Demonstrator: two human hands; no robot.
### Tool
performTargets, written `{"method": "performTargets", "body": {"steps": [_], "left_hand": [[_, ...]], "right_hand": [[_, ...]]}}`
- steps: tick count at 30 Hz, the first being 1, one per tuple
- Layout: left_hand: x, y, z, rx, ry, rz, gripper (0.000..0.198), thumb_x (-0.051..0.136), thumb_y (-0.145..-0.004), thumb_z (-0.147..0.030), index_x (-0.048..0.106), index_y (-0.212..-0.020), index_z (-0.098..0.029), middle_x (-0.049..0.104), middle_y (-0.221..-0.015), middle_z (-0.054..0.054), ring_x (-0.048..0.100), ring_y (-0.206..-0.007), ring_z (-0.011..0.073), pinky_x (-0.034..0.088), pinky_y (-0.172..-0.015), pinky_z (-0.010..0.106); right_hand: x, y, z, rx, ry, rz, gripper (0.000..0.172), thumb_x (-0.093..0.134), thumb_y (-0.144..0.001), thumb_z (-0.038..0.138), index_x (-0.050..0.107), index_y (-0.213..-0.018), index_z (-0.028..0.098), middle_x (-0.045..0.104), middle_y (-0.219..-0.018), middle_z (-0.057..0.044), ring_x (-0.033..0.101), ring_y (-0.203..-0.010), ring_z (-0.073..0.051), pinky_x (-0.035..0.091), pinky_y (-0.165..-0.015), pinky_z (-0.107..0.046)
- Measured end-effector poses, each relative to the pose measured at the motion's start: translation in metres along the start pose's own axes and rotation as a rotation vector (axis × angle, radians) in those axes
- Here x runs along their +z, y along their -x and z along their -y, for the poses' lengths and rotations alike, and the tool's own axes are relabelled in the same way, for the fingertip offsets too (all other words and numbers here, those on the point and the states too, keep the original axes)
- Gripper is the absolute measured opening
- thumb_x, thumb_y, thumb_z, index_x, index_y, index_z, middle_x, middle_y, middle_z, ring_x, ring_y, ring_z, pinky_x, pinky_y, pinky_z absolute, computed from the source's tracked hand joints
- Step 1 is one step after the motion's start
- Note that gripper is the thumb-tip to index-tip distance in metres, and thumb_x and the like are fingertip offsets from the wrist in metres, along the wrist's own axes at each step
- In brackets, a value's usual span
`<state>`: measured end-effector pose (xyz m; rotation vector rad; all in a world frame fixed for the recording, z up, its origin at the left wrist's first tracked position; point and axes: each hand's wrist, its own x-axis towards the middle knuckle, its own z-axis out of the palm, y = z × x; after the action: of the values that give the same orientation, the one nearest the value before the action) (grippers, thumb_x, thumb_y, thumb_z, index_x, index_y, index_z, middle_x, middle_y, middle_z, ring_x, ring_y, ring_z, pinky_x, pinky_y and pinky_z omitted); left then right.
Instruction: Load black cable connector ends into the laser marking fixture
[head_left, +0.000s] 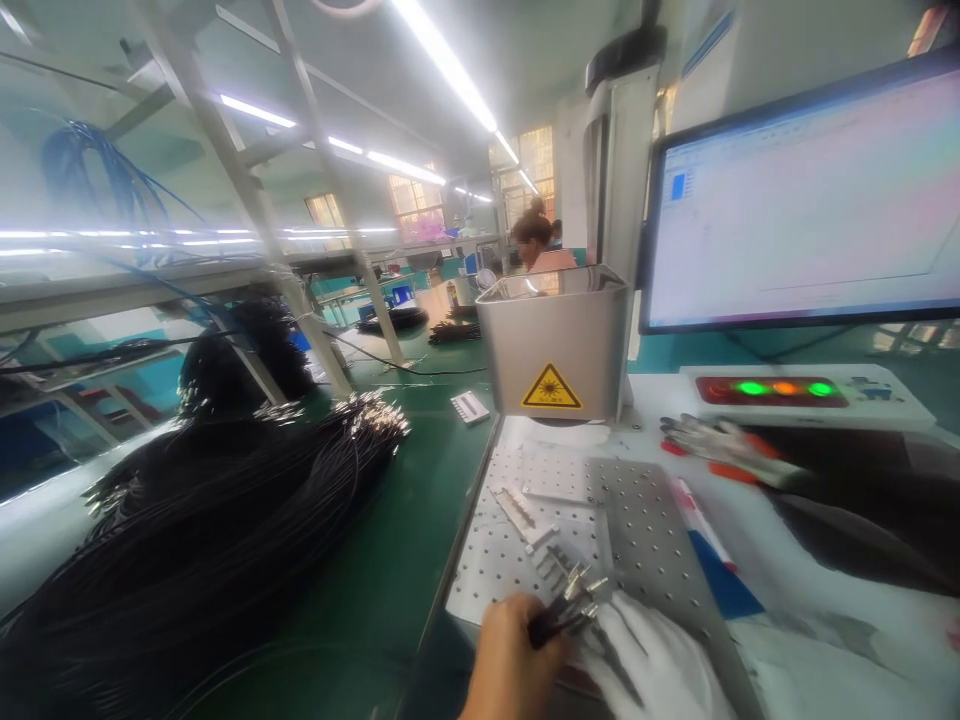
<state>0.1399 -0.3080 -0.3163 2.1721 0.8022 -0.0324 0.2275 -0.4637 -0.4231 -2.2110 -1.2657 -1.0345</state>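
- The bare left hand (514,645) is closed around the cable bundle (547,622), whose metal ends are above the perforated plate (487,565).
- The right hand (660,660), in a white glove, is just beside these ends; I cannot tell whether its fingers grip.
- Behind the plate stands a metal box (517,345) with a yellow warning sign (553,387).
- On the green table (431,450), at left, lies a large black cable heap (247,540).
- At right is a lit monitor (802,200); farther back, a person (551,260) under long ceiling lamps (450,62).
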Motion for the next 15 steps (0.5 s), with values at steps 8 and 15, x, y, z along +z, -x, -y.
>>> {"method": "performTargets", "body": {"steps": [8, 15], "left_hand": [[0.004, -0.001, 0.002, 0.000, -0.005, -0.031, 0.022, 0.057, -0.066, -0.017, 0.038, -0.054, -0.020, 0.037, -0.054, -0.006, 0.041, -0.060, 0.0116, 0.025, -0.058, 0.027], [0.007, -0.002, 0.006, -0.009, 0.220, 0.037, 0.018, 0.057, -0.067, -0.018, 0.043, -0.057, -0.020, 0.047, -0.055, -0.004, 0.059, -0.060, 0.0154, 0.033, -0.053, 0.024]], "right_hand": [[-0.029, -0.026, 0.017, 0.021, 0.132, 0.001, 0.038, 0.037, -0.099, 0.024, 0.075, -0.096, 0.022, 0.067, -0.100, -0.011, 0.063, -0.087, -0.026, 0.050, -0.078, -0.037], [-0.011, -0.018, 0.006, -0.026, 0.047, -0.005, 0.038, 0.034, -0.101, 0.026, 0.072, -0.097, 0.022, 0.069, -0.100, -0.004, 0.062, -0.085, -0.024, 0.044, -0.070, -0.037]]}}
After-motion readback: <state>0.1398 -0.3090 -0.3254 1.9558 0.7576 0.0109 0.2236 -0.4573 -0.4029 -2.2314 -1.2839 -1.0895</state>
